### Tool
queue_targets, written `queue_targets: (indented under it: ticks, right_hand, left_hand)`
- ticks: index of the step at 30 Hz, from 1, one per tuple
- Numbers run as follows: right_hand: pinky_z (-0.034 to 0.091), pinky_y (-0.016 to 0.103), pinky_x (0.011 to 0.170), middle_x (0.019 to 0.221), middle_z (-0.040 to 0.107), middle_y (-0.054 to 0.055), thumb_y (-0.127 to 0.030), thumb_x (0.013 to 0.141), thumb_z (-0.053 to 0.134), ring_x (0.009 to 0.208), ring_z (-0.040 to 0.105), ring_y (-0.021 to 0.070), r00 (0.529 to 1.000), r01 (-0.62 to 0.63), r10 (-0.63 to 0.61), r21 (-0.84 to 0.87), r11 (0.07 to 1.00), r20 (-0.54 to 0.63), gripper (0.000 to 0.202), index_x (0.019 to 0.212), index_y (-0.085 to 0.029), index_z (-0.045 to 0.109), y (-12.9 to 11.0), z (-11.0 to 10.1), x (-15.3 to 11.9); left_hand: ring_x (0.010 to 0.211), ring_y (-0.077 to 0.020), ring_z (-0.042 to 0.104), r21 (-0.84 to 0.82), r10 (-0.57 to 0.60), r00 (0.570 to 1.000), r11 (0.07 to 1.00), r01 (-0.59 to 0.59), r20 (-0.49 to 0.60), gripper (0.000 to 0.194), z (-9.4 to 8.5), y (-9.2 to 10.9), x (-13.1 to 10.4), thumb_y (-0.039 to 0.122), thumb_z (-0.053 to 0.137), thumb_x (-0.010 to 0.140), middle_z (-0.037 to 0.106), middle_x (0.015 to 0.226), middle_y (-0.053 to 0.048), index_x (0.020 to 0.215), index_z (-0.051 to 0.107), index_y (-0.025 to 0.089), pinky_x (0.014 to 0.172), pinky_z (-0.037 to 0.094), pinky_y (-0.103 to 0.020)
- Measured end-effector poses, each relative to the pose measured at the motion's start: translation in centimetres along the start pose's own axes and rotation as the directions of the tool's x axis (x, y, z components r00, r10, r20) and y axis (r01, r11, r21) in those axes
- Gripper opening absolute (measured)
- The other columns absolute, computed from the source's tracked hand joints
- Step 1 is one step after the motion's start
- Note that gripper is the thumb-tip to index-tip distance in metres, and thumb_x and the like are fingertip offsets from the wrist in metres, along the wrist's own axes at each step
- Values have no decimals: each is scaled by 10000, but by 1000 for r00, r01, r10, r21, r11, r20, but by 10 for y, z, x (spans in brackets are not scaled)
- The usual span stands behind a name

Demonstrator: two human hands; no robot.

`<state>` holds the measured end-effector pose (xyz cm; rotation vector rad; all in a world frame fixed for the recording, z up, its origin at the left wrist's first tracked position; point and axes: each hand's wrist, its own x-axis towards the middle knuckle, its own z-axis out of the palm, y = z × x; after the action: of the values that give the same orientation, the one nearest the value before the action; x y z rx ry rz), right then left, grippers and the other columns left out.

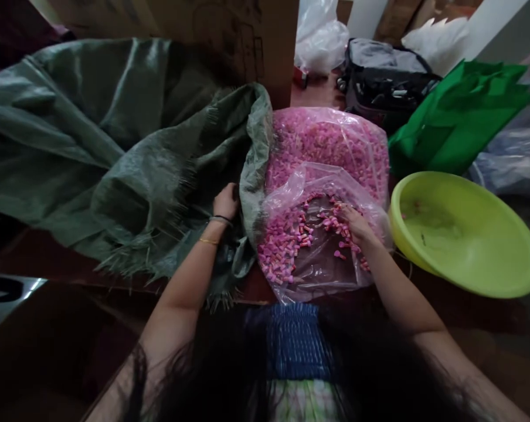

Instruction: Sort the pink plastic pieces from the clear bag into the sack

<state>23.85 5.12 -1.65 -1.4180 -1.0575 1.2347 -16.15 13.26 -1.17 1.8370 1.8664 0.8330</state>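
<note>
A clear plastic bag (pixel 330 281) lies open in front of me, filled with small pink pieces (pixel 326 135) that have short stems. My right hand (pixel 355 224) reaches into its mouth, fingers stretched out and touching some loose pieces. At the opening of a dark green woven sack (pixel 155 170), my left hand (pixel 226 201) is closed, with its fingertips turned away from view; what it holds, if anything, is hidden. A dark band and a thin bracelet circle the left wrist. The sack's frayed edge borders the bag's left side.
On the right, a yellow-green basin (pixel 476 240) has a few small bits inside. Behind it stands a green cloth bag (pixel 458 117), beside an open black suitcase (pixel 388 82). A large cardboard box (pixel 230 35) rises behind the sack.
</note>
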Motion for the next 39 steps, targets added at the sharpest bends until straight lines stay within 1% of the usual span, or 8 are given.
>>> queue_targets:
  ticks: [4, 8, 13, 19, 25, 30, 36, 39]
  right_hand:
    - [530, 281, 562, 923, 697, 25, -531, 748, 643, 749, 642, 162, 995, -93, 89, 119, 989, 37, 344, 950, -255, 612, -1, -1, 4]
    - [493, 216, 528, 831, 670, -18, -437, 686, 727, 640, 596, 102, 991, -123, 111, 167, 978, 78, 352, 947, -240, 597, -5, 0, -2]
    - [509, 250, 629, 888, 673, -14, -469, 725, 688, 684, 595, 111, 998, 22, -21, -21, 1000, 58, 385, 1008, -224, 600, 4, 10, -12]
    - [494, 286, 741, 931, 672, 28, -451, 720, 710, 818, 605, 155, 975, 213, -191, -234, 949, 110, 331, 916, -190, 661, 10, 16, -22]
    - [481, 249, 585, 785, 627, -35, -431, 743, 709, 621, 575, 115, 990, 62, -64, 24, 998, 126, 295, 918, -238, 572, -12, 0, -27]
    - [488, 285, 656, 820, 634, 14, -420, 904, 493, 692, 581, 144, 979, 196, -160, -375, 906, 125, 274, 975, -211, 657, -8, -12, -40]
    - [475, 306, 782, 1111, 610, 106, -213, 902, 484, 885, 610, 187, 936, 347, -248, -757, 554, 248, 227, 1029, -196, 672, 20, 20, -56]
    - [473, 312, 776, 1030, 633, 97, -236, 886, 525, 867, 604, 193, 945, 322, -266, -698, 639, 192, 170, 971, -182, 663, 11, 26, -52]
  left_hand:
    - [927, -188, 497, 73, 55, 996, 996, -50, -69, 307, -25, -9, -18, 60, 575, 796, 523, 1010, -58, 1097, 588, 116, 912, 384, -346]
    - [823, -183, 500, 176, 117, 992, 976, -125, 56, 283, -37, -9, -47, 47, 594, 727, 505, 911, -43, 984, 636, 156, 820, 434, -332]
    - [858, -210, 544, 186, 163, 956, 960, -211, 246, 211, -10, 14, -92, 73, 564, 693, 541, 930, -69, 872, 603, 178, 807, 449, -321]
    - [936, -173, 550, -197, 45, 998, 979, -51, -32, 117, 18, 14, -93, 147, 500, 771, 587, 962, -70, 880, 540, 165, 875, 454, -302]
    - [631, -98, 533, -734, -193, 974, 677, 47, -116, 268, -23, 23, -91, 223, 621, 706, 529, 815, 9, 905, 443, 199, 524, 435, -198]
    - [667, -99, 561, -889, -149, 982, 426, 168, 115, 229, -57, 59, -120, 257, 655, 744, 531, 852, -2, 925, 526, 202, 492, 427, -185]
    - [587, -96, 534, -736, 137, 834, 561, 379, 535, 288, 7, 106, -165, 368, 637, 831, 623, 803, -20, 1025, 556, 172, 517, 421, -206]
    - [736, -130, 585, -725, 201, 840, 628, 284, 504, 265, 51, 116, -172, 353, 650, 824, 647, 880, -40, 980, 578, 152, 667, 463, -239]
